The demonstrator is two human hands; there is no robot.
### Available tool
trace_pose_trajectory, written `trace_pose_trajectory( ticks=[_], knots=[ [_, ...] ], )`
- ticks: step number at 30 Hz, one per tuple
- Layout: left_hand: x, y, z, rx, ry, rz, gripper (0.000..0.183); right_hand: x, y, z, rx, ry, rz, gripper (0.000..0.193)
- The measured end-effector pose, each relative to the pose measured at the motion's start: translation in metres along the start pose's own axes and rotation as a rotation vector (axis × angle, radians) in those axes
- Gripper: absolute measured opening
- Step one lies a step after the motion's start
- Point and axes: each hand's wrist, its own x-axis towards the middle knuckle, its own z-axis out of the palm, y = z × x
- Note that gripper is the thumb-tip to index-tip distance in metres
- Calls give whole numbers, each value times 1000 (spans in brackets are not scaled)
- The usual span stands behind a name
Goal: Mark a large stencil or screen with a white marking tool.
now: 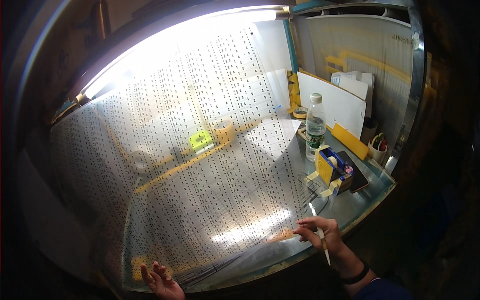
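A large see-through sheet [215,185] printed with rows of small black marks spreads in front of me, tilted up toward a bright lamp. At its lower right corner is my right hand [322,232], with a slim white pen-like tool [321,235] held across the fingers. The tool's upper tip looks metallic; its kind I cannot make out. The thumb and fingertips of that hand come close to the sheet's edge; whether they pinch it is unclear. Below the sheet's lower left edge, my left hand [162,282] is raised with its fingers apart, holding nothing visible.
A lit tube lamp [200,30] runs above the sheet. On the glass-topped table [367,192] at right stand a plastic bottle [315,127], a blue and yellow tape dispenser [334,170] and a cup of tools [377,149]. White boards [332,102] lean behind them.
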Motion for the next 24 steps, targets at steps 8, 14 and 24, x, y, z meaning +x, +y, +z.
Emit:
trace_pose_trajectory(
  ticks=[8,14,24],
  knots=[
    [-1,1,1,10,23,-8,30,0,-3,0,-20,-4,23,18],
    [-1,2,3,-5,10,-11,30,1,-1,0,-12,-1,14,19],
    [-1,1,3,-10,12,-15,29,1,0,0,-7,2,11,19]
  ],
)
